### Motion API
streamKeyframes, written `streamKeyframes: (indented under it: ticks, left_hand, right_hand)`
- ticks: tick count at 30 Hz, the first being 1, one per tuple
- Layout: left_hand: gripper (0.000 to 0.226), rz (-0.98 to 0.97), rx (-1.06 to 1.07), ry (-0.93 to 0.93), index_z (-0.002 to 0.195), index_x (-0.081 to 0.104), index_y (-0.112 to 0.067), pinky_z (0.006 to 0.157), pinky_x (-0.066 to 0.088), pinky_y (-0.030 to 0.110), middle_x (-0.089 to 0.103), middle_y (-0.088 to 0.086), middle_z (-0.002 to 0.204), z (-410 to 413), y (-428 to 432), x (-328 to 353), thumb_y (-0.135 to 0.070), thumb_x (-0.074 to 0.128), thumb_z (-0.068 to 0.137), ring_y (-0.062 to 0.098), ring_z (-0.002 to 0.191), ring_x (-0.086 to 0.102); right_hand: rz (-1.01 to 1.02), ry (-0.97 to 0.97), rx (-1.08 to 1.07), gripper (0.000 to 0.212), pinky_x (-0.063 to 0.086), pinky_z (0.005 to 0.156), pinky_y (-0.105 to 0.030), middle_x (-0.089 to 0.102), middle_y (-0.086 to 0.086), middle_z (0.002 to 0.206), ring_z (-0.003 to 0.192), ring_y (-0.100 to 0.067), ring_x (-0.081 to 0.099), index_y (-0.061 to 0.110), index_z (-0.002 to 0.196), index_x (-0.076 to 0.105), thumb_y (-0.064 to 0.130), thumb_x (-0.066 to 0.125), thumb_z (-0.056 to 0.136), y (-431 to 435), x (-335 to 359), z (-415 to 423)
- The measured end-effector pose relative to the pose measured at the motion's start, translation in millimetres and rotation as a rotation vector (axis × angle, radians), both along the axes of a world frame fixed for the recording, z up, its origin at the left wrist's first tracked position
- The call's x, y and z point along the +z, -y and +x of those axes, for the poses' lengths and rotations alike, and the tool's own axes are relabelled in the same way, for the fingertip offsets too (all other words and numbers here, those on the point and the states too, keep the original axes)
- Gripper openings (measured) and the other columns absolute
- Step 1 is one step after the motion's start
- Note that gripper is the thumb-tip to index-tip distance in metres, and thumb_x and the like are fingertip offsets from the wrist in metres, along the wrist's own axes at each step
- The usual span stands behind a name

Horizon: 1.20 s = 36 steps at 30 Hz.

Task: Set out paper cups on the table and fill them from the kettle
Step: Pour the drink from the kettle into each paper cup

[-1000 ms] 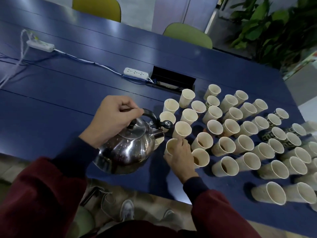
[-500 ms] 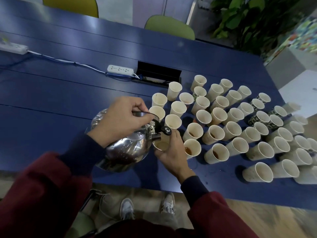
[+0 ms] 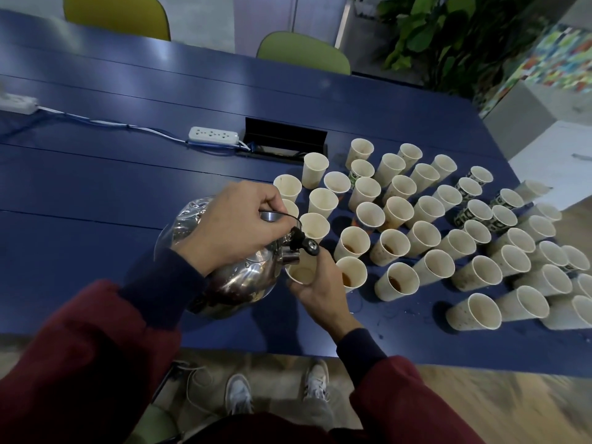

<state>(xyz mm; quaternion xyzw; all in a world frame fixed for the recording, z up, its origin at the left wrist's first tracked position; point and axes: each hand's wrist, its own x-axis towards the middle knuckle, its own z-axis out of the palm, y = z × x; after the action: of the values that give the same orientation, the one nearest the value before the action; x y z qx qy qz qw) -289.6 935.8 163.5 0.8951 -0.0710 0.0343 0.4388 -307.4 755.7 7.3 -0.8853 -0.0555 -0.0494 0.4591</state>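
My left hand point(image 3: 237, 227) grips the handle of a shiny steel kettle point(image 3: 234, 280), tilted with its spout right over a paper cup point(image 3: 301, 273). My right hand point(image 3: 320, 290) holds that cup from the near right side, close to the front edge of the blue table point(image 3: 96, 193). Several more paper cups point(image 3: 426, 229) stand in rows to the right. A few near ones, such as a cup point(image 3: 352, 274) beside my right hand, hold brown liquid.
A white power strip point(image 3: 213, 135) with its cable lies behind the kettle, next to a black cable box point(image 3: 285, 137). Another power strip point(image 3: 16, 103) sits at the far left. Green chairs point(image 3: 302, 52) stand across the table, and a plant point(image 3: 448, 36) at the back right.
The kettle has swung right and tipped further, bringing its spout over the cup. My right hand now wraps the cup beneath the spout. The view has shifted to the right.
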Motion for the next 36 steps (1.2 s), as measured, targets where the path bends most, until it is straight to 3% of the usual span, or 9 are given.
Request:
streamKeyframes:
  ticks: [3,6,10,15,22,29,36]
  left_hand:
    - [0.019,0.008,-0.021,0.009,0.071,0.068,-0.024,0.066,0.05,0.031,0.063,-0.02,0.057,1.4,2.5,-2.4,-0.042,0.074,0.072,0.003,0.057,0.054]
    - [0.018,0.034,-0.037,0.013,0.071,0.068,-0.024,0.068,0.051,0.033,0.066,-0.016,0.06,2.0,4.6,-3.6,-0.041,0.073,0.072,0.005,0.059,0.057]
    - [0.022,0.08,-0.048,0.013,0.072,0.069,-0.023,0.07,0.053,0.033,0.07,-0.009,0.064,2.6,6.5,-4.0,-0.044,0.066,0.068,0.008,0.062,0.062]
    - [0.014,0.127,-0.036,0.048,0.075,0.072,-0.022,0.067,0.043,0.027,0.069,-0.011,0.065,4.4,7.0,-5.4,-0.033,0.079,0.076,0.007,0.064,0.061]
    - [0.011,0.138,-0.062,0.074,0.074,0.071,-0.023,0.068,0.039,0.027,0.068,-0.016,0.067,7.9,13.0,-8.5,-0.031,0.079,0.077,0.005,0.059,0.052]
    - [0.013,0.187,-0.083,0.07,0.073,0.068,-0.027,0.066,0.037,0.027,0.067,-0.013,0.065,9.4,20.4,-7.1,-0.035,0.077,0.077,0.006,0.061,0.052]
    - [0.016,0.192,-0.075,0.06,0.069,0.064,-0.031,0.064,0.037,0.028,0.065,-0.017,0.063,10.5,21.7,-6.0,-0.035,0.078,0.076,0.003,0.06,0.052]
  right_hand:
    - [0.006,-0.025,-0.003,0.053,0.052,0.086,-0.036,0.061,-0.002,0.114,0.102,-0.017,0.059,0.031,0.119,0.05,0.017,0.08,0.078,0.3,-1.1,-0.3]
    - [-0.001,-0.021,-0.008,0.052,0.053,0.085,-0.036,0.062,-0.003,0.114,0.102,-0.019,0.06,0.021,0.122,0.055,0.018,0.081,0.077,-0.8,-4.5,0.7]
    - [0.014,-0.009,-0.016,0.052,0.049,0.085,-0.028,0.064,-0.001,0.115,0.104,-0.017,0.06,0.023,0.121,0.055,0.018,0.082,0.076,-1.1,-8.0,2.3]
    - [0.044,-0.039,-0.014,0.06,0.051,0.093,-0.032,0.063,0.0,0.122,0.111,-0.017,0.06,0.033,0.124,0.049,0.021,0.081,0.074,-1.1,-9.9,3.3]
    - [0.014,-0.061,-0.023,0.059,0.046,0.093,-0.026,0.062,-0.004,0.123,0.111,-0.019,0.058,0.02,0.126,0.054,0.016,0.083,0.075,0.5,-12.0,7.4]
    - [0.027,-0.029,-0.034,0.058,0.053,0.093,-0.036,0.063,-0.001,0.12,0.109,-0.018,0.06,0.039,0.118,0.049,0.02,0.082,0.074,-0.8,-14.4,8.8]
    - [0.039,-0.064,-0.046,0.058,0.053,0.094,-0.036,0.062,0.001,0.122,0.11,-0.016,0.06,0.025,0.123,0.054,0.021,0.084,0.074,4.1,-18.9,8.4]
